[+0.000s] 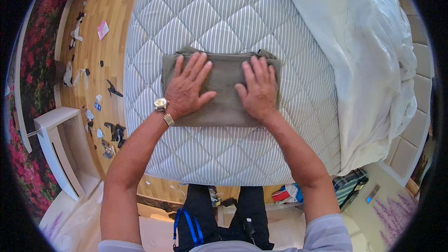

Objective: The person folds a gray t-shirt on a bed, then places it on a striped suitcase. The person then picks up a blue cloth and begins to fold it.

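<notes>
A folded olive-grey cloth garment lies as a flat rectangle on a striped, quilted mattress. My left hand rests palm down on its left part, fingers spread and pointing away from me. A metal wristwatch is on my left wrist. On the garment's right part, my right hand also lies flat, with its thumb apart from the fingers. Neither hand grips the cloth. Small rumpled bits of fabric stick out at the garment's far edge, beyond the fingertips.
White bedding is heaped along the mattress's right side. Scraps, plastic and dark bits litter the wooden floor at left, near a white drawer unit. Colourful cloth and a striped bag sit at the lower right.
</notes>
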The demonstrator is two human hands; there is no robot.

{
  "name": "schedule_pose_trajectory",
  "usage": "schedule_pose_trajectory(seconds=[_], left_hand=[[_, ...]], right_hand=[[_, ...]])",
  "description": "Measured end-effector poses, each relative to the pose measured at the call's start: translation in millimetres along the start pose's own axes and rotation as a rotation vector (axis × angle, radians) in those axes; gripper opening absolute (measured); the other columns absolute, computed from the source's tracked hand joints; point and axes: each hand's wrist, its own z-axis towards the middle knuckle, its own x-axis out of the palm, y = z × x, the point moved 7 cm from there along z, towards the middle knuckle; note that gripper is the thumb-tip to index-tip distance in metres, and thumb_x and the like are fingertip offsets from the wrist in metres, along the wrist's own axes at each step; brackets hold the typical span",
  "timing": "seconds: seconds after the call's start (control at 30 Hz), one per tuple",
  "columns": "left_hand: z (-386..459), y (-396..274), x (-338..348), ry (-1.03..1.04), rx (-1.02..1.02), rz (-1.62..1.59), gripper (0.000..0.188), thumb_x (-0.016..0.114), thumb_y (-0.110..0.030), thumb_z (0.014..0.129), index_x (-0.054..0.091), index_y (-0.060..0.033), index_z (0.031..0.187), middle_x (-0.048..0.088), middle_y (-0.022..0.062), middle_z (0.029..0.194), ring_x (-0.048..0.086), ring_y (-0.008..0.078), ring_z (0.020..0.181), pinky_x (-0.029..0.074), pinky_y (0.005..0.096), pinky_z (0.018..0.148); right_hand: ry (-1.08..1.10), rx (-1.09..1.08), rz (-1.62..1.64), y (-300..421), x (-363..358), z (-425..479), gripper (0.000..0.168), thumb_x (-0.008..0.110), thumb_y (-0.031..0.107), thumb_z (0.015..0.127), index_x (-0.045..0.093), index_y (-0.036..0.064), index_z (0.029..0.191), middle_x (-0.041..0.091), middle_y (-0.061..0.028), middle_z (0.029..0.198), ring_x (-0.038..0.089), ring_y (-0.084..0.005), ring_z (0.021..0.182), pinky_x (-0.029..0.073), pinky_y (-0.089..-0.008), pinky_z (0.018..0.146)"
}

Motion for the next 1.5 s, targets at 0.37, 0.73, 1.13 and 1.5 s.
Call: schedule_pose_trajectory(seconds=[0.37, 0.73, 1.13, 1.5], left_hand=[[-45, 117, -43, -0.204, -0.391, 0.332, 0.074, 0.068, -0.036, 0.096, 0.042, -0.0009, 0.156, 0.030, 0.0207, 0.170, 0.023, 0.0353, 0.160, 0.014, 0.0593, 0.128], [-101, -36, -2, 0.084, 0.064, 0.154, 0.064, 0.062, -0.005, 0.089, 0.046, 0.0029, 0.151, 0.043, 0.0236, 0.161, 0.037, 0.0396, 0.153, 0.024, 0.0598, 0.126], [-74, -11, -18, -0.120, -0.029, -0.021, 0.049, 0.053, 0.001, 0.092, 0.057, -0.0032, 0.140, 0.063, 0.0190, 0.141, 0.059, 0.0363, 0.134, 0.041, 0.0509, 0.119], [-114, -79, -132, 0.783, -0.215, -0.798, 0.024, 0.075, -0.008, 0.089, 0.063, -0.0035, 0.110, 0.070, 0.0136, 0.088, 0.069, 0.0265, 0.078, 0.054, 0.0395, 0.071]], right_hand=[[-0.239, 0.216, -0.184, -104, -49, -15, 0.064, 0.074, 0.025, 0.091, 0.052, 0.004, 0.147, 0.047, -0.0212, 0.154, 0.038, -0.0405, 0.149, 0.025, -0.0573, 0.124], [0.117, -0.039, -0.054, 19, -33, -111, 0.050, 0.056, 0.006, 0.091, 0.055, 0.003, 0.141, 0.051, -0.0184, 0.149, 0.043, -0.0396, 0.147, 0.028, -0.0602, 0.122], [-0.029, 0.024, 0.095, -8, -48, -72, 0.040, 0.061, 0.000, 0.084, 0.065, 0.009, 0.123, 0.069, -0.0077, 0.124, 0.063, -0.0287, 0.123, 0.039, -0.0560, 0.109], [0.748, 0.232, 0.681, 20, -165, -105, 0.030, 0.068, 0.004, 0.087, 0.062, 0.006, 0.116, 0.066, -0.0101, 0.094, 0.065, -0.0253, 0.089, 0.051, -0.0392, 0.081]])
